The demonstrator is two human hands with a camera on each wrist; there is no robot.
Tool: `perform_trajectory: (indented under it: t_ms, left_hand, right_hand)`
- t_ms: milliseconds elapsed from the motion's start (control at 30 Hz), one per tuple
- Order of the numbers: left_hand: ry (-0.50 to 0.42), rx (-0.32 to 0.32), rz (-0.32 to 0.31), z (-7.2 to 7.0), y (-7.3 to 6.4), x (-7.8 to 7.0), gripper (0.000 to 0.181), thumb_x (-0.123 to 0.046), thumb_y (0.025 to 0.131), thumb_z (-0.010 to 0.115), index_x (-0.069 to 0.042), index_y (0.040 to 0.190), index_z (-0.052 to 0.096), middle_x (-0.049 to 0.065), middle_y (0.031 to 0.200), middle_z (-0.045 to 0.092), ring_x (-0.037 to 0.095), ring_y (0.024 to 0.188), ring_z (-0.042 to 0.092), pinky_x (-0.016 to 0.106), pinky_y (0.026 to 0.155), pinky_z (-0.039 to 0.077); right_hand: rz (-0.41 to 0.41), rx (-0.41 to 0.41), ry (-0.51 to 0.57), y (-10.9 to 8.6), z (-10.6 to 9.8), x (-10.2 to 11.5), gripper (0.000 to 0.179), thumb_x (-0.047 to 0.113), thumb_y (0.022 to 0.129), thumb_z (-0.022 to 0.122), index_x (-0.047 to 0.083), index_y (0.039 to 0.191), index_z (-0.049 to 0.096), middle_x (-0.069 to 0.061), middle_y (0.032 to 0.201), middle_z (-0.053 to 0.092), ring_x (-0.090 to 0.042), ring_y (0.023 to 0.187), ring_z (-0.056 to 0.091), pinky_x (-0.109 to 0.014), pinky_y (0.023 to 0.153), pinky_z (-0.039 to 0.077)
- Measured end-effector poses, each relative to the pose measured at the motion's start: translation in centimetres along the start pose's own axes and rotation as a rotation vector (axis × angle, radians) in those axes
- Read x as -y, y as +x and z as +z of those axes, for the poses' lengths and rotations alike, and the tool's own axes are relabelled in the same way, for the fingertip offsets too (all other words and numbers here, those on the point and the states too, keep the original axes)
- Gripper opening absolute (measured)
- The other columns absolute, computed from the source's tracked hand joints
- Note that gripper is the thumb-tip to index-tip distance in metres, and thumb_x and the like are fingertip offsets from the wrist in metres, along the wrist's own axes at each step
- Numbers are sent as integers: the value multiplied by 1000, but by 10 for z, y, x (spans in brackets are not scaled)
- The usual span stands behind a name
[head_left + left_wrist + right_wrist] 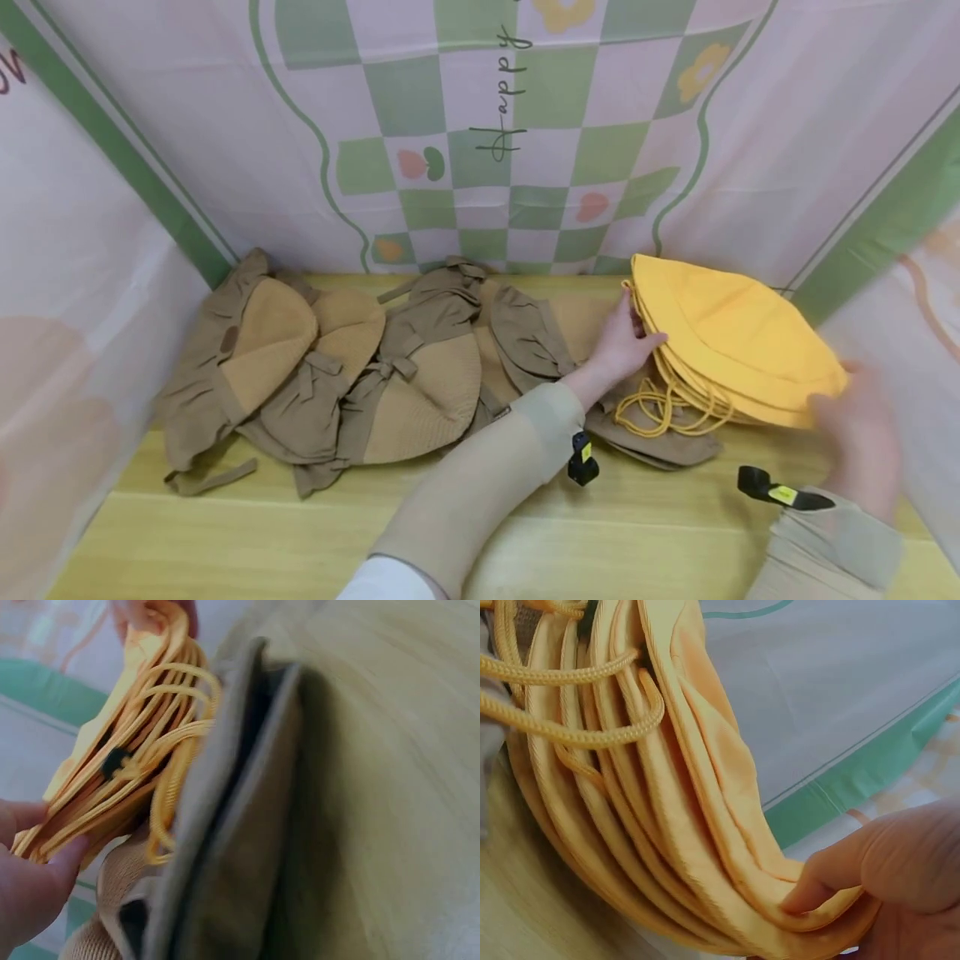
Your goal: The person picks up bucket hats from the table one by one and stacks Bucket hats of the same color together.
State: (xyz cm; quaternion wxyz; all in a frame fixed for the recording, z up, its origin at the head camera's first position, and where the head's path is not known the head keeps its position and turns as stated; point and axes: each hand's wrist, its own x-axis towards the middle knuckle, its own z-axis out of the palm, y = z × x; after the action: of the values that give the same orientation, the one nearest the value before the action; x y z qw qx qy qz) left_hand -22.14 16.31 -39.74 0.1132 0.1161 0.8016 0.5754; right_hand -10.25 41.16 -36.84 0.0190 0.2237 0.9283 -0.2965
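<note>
A stack of several yellow bucket hats is at the right of the table in the head view, tilted, brims layered together. My left hand pinches the left edge of the brims, thumb on one side and fingers on the other, as the left wrist view shows. At the opposite edge my right hand, blurred in the head view, grips the brims; its thumb presses on them in the right wrist view. Yellow cords dangle from the stack over a brown hat. A dark cord stopper shows among the brims.
Brown-and-tan hats with ties lie overlapping in a row from the left to beneath the yellow stack. The wooden table runs along the front. Printed cloth hangs behind, with more cloth at both sides.
</note>
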Motion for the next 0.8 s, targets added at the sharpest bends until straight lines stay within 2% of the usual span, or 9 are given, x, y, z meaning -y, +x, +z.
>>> perform_trajectory:
  t_ms: [67, 133, 233, 300, 367, 467, 567, 667, 800]
  left_hand:
    - [106, -21, 17, 3, -2, -1, 89, -22, 96, 68, -18, 162, 9, 5, 157, 42, 15, 135, 52, 21, 106, 45]
    - [202, -43, 28, 7, -4, -3, 89, -26, 97, 67, -20, 162, 7, 4, 160, 37, 16, 138, 49, 24, 108, 44]
    - [298, -71, 66, 12, -7, -6, 84, -27, 98, 66, -23, 161, 10, 4, 149, 51, 15, 122, 61, 23, 94, 52]
    - [373, -77, 94, 15, -8, -7, 80, -29, 98, 64, -25, 160, 13, 2, 146, 54, 12, 119, 62, 21, 91, 52]
    - [439, -73, 132, 16, -8, -8, 77, -30, 100, 62, -25, 159, 15, 0, 150, 51, 11, 124, 60, 19, 96, 50]
    - [524, -41, 170, 15, -7, -6, 73, -32, 102, 57, -22, 161, 14, -2, 160, 38, 10, 140, 47, 19, 111, 41]
    - [574, 6, 177, 13, -5, -5, 71, -34, 104, 51, -18, 162, 12, -3, 162, 34, 10, 144, 42, 19, 115, 36]
    - [612, 61, 180, 10, -3, -5, 70, -36, 106, 47, -15, 162, 10, -1, 163, 33, 12, 145, 41, 19, 116, 35]
    - [596, 144, 198, 5, -1, -5, 69, -35, 107, 43, -10, 161, 8, 4, 166, 26, 14, 149, 33, 18, 119, 28]
  right_hand:
    - [0, 32, -49, 2, 1, -3, 77, 7, 88, 46, -20, 148, 5, -49, 140, 25, -60, 116, 35, -68, 93, 35]
    - [-8, 59, -88, 3, 2, -6, 80, 8, 88, 49, -21, 147, 3, -50, 137, 26, -62, 116, 36, -69, 93, 35]
    - [-62, 91, -131, 7, 5, -8, 87, 10, 89, 55, -23, 147, 0, -53, 137, 25, -66, 118, 34, -72, 95, 33]
    - [-145, 84, -176, 9, 8, -6, 90, 13, 89, 60, -26, 145, 2, -54, 137, 23, -68, 120, 30, -73, 98, 30]
    - [-251, 53, -231, 10, 11, -1, 91, 17, 88, 65, -25, 146, 8, -54, 136, 26, -69, 120, 29, -74, 99, 28]
    - [-404, 1, -278, 12, 21, 11, 82, 18, 87, 68, -17, 146, 23, -51, 133, 32, -67, 121, 29, -75, 99, 24]
    - [-495, 30, -282, 12, 33, 25, 74, 22, 90, 69, -10, 145, 31, -50, 132, 35, -65, 124, 28, -77, 95, 22]
    - [-508, 77, -296, 13, 42, 36, 73, 28, 91, 69, -8, 145, 34, -50, 132, 38, -64, 125, 28, -76, 91, 24]
    - [-449, 109, -336, 15, 46, 42, 80, 31, 91, 68, -8, 149, 29, -53, 134, 32, -66, 125, 26, -78, 91, 25]
